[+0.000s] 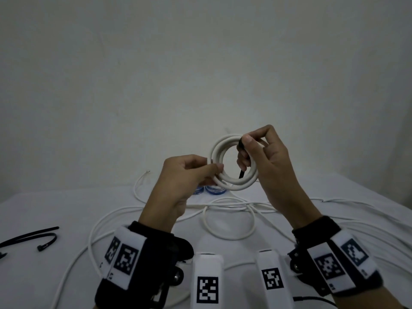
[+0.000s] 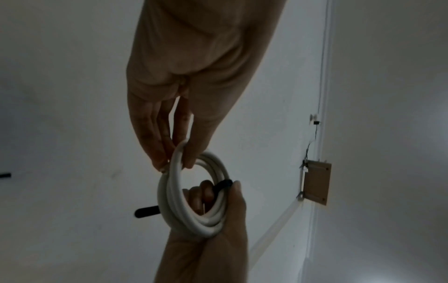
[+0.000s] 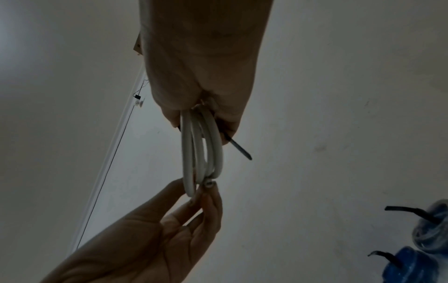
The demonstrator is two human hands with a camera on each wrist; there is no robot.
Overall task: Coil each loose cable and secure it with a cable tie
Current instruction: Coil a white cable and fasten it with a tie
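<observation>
We hold the coiled white cable (image 1: 231, 162) in the air above the far middle of the table (image 1: 55, 210), between both hands. Our left hand (image 1: 185, 179) pinches the left side of the coil with thumb and fingers. Our right hand (image 1: 267, 161) grips the right side, and its thumb presses a black cable tie (image 1: 240, 144) against the turns; the tail of the tie hangs inside the ring. Loose white cables (image 1: 229, 219) lie on the table under the hands. More black ties (image 1: 42, 238) lie near the left edge. Two blue coiled bundles (image 1: 209, 190) stand behind the hands.
</observation>
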